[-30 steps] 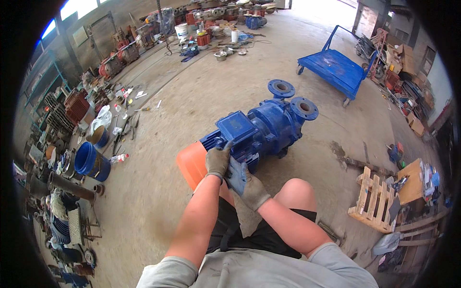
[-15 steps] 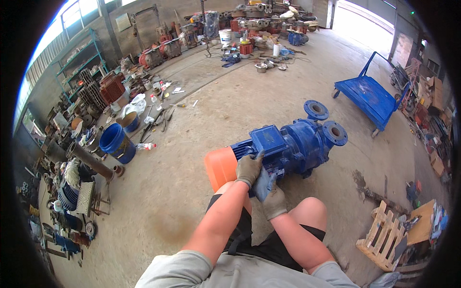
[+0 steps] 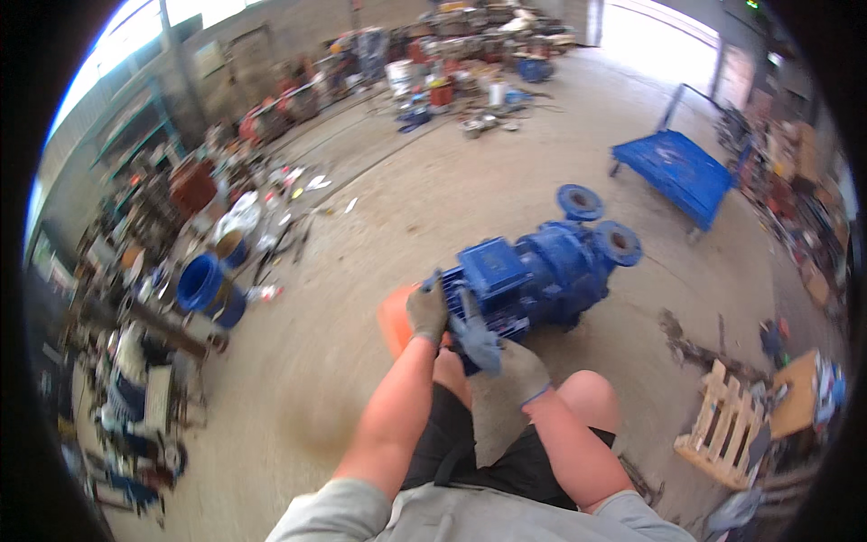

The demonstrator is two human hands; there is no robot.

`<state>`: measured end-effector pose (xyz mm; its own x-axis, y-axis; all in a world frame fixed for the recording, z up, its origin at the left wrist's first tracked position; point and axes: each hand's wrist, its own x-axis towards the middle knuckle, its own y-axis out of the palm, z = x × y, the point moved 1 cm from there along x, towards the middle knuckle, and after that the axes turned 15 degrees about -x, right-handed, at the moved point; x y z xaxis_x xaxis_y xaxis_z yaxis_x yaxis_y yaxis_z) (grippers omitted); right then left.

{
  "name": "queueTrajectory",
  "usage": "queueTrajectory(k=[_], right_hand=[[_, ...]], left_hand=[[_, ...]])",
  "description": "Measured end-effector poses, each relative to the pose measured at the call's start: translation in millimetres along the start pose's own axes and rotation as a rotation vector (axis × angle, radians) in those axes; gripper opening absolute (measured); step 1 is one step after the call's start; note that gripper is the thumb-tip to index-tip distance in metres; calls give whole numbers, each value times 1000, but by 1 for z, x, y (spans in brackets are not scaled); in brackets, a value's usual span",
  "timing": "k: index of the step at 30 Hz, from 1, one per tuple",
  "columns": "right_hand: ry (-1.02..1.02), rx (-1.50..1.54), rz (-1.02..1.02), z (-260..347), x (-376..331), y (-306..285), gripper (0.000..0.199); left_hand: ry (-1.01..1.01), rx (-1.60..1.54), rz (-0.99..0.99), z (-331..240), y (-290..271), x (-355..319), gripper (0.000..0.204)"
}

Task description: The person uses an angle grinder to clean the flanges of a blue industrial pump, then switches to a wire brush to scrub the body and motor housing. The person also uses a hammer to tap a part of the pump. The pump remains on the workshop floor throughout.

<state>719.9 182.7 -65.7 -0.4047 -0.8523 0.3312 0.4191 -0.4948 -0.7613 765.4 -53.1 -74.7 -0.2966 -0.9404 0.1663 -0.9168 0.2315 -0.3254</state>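
Item: blue motor-pump unit (image 3: 542, 275), lying on its side on the concrete floor (image 3: 379, 226), directly ahead of the knees, orange end cover (image 3: 395, 318) toward the person. Left hand (image 3: 426, 312), gloved, fingers curled over the unit's near end beside the cover. Right hand (image 3: 506, 361), gloved, closed on a blue rag (image 3: 474, 334) against the housing. Surroundings: workshop hall; blue platform cart (image 3: 677, 167) well apart; blue drum (image 3: 203, 287) left; wooden pallet (image 3: 722, 434) right.
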Motion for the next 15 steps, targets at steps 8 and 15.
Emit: queueTrajectory(k=[8,15], right_hand=[[450,-162,-434,-23,29,-6,34],[738,37,-457,-80,21,-20,44]], left_hand=[[-69,-800,569,-58,27,-128,36],[-99,-785,778,-84,44,-183,35]])
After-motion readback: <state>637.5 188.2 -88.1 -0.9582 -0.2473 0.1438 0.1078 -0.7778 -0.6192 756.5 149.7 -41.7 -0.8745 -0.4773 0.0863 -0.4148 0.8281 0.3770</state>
